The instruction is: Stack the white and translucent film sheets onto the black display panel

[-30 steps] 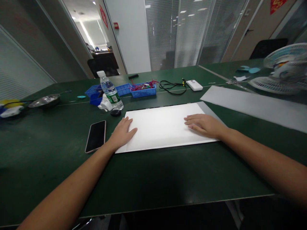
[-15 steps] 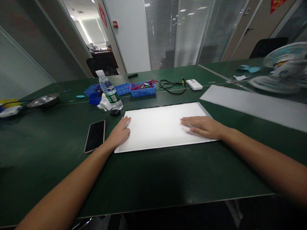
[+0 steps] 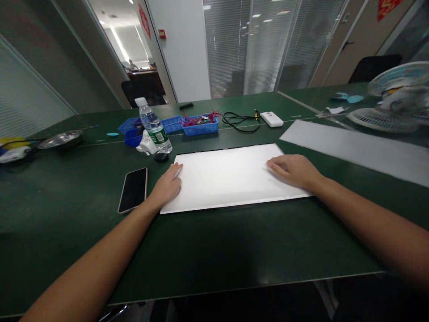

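Observation:
A white rectangular sheet [image 3: 228,179] lies flat on the dark green table [image 3: 208,250] in front of me. My left hand [image 3: 166,184] rests open on the sheet's left edge, fingers flat and pointing away from me. My right hand [image 3: 295,171] lies open, palm down, on the sheet's right side near its far right corner. Neither hand holds anything.
A black phone [image 3: 133,189] lies left of my left hand. Behind it stand a water bottle [image 3: 154,129], blue trays [image 3: 187,125] of small parts, a black cable [image 3: 239,120] and a white box [image 3: 271,119]. A grey sheet [image 3: 355,147] and fan [image 3: 398,96] are right.
My right hand has slid to the right across the sheet toward its right edge. My left hand has drawn back slightly to the sheet's left edge and stayed there.

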Demonstrator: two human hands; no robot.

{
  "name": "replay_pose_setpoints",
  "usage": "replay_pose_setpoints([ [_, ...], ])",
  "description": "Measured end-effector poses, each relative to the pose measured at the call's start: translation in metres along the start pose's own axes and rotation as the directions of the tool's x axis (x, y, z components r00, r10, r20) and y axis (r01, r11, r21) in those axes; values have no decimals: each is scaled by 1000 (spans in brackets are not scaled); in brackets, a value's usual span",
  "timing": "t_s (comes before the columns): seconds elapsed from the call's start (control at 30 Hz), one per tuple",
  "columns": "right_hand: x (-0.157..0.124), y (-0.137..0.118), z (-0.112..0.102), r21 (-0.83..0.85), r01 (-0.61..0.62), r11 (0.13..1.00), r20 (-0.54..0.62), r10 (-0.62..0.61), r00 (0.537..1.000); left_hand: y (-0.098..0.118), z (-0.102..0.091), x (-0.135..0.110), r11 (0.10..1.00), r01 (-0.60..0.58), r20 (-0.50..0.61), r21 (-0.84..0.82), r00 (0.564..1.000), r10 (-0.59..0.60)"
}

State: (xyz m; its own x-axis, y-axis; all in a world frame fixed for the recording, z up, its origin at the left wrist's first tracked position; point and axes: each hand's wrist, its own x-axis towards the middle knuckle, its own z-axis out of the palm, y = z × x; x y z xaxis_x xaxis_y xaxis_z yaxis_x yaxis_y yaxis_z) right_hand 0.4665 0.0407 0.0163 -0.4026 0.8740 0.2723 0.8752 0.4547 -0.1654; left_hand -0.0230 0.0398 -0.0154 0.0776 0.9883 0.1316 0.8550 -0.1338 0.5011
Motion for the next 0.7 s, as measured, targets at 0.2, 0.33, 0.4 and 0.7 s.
replay_pose_setpoints([
  [0.2, 0, -4, 1, -17, 33, 999, -17, -34, 999, 7, -2, -2, 1000, 21, 8, 10, 1000, -21],
  [0.33, 0, -4, 1, -27, 44, 999, -22, -45, 999, 8, -4, -2, 999, 21, 25, 33, 999, -22],
  [0.4, 0, -3, 1, -16, 39, 999, -18, -39, 999, 8, -5, -2, 999, 24, 27, 36, 999, -25],
  [0.7, 1, 0, 1, 29, 70, 997, -25, -69, 997, 3, -3, 1, 999, 24, 49, 31, 998, -26],
])
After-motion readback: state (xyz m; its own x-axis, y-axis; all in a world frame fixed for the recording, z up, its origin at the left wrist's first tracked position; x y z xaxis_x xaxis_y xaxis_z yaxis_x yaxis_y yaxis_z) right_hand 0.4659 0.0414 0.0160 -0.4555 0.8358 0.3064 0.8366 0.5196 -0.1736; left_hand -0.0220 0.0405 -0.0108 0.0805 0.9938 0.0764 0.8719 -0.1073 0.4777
